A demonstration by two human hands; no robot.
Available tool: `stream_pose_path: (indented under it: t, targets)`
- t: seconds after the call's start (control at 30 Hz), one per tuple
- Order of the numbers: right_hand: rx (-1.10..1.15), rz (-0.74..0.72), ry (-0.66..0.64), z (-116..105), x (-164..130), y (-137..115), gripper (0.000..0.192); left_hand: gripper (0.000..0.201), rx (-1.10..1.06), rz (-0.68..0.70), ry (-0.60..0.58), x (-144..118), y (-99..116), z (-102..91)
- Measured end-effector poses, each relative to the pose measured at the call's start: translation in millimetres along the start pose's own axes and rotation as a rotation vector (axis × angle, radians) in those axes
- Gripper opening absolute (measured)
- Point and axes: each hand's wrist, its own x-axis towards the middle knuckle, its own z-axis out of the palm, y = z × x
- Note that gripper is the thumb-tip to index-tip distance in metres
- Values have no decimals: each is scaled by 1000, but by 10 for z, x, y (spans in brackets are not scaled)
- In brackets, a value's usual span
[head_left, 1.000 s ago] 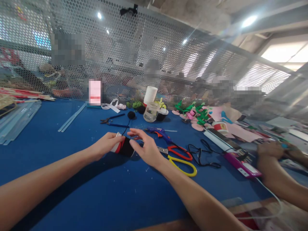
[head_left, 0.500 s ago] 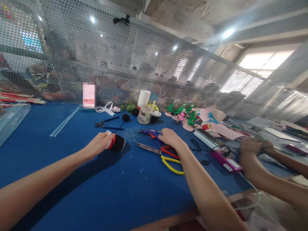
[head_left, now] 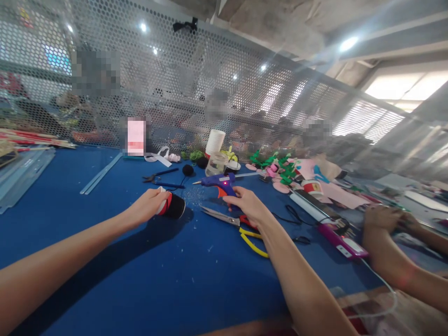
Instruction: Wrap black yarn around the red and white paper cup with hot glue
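Note:
My left hand (head_left: 150, 205) is closed around the pale end of a paper cup (head_left: 175, 206), which lies on its side, wrapped in black yarn with a red band showing. A black strand runs from the cup toward a small black yarn ball (head_left: 188, 170). My right hand (head_left: 246, 204) grips the handle of a blue glue gun (head_left: 219, 181) with an orange trigger. Its nozzle points left, its red light is lit, and a clear glue stick sticks out behind. Just below lie open scissors (head_left: 224, 217) with red and yellow handles, partly hidden by my right wrist.
Pliers (head_left: 159, 176) lie beyond the cup, near a clear plastic cup (head_left: 216, 163). A purple power strip (head_left: 341, 240) is at right, beside a co-worker's hands (head_left: 383, 218). Green and pink craft pieces (head_left: 276, 168) line the back, before a perforated metal screen (head_left: 168, 93).
My right hand has raised the glue gun from the table and turned it upright, so its body and stick now show. My left hand keeps hold of the cup. The view has shifted slightly.

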Motion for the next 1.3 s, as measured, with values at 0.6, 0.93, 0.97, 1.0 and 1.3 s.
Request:
stream_pose_path:
  t: [0.6,0.93,0.97,1.0,1.3]
  targets:
    - [133,-165,-216,365,-513,-366,22,17,-1,-85,-25,3,54,-26]
    - [-201,-522,-9,441,-511,-317,17,17,-16,-68,-46,11,37,-30]
    - [-215,-528,-6,443,-511,-320,17,17,-11,-68,-50,10,38,-31]
    - [-231,-531,-8,445,-511,-323,16,17,-5,-61,-56,10,37,-31]
    - [-227,-518,-17,444,-523,-317,16,19,-27,-53,-66,51,-29,-24]
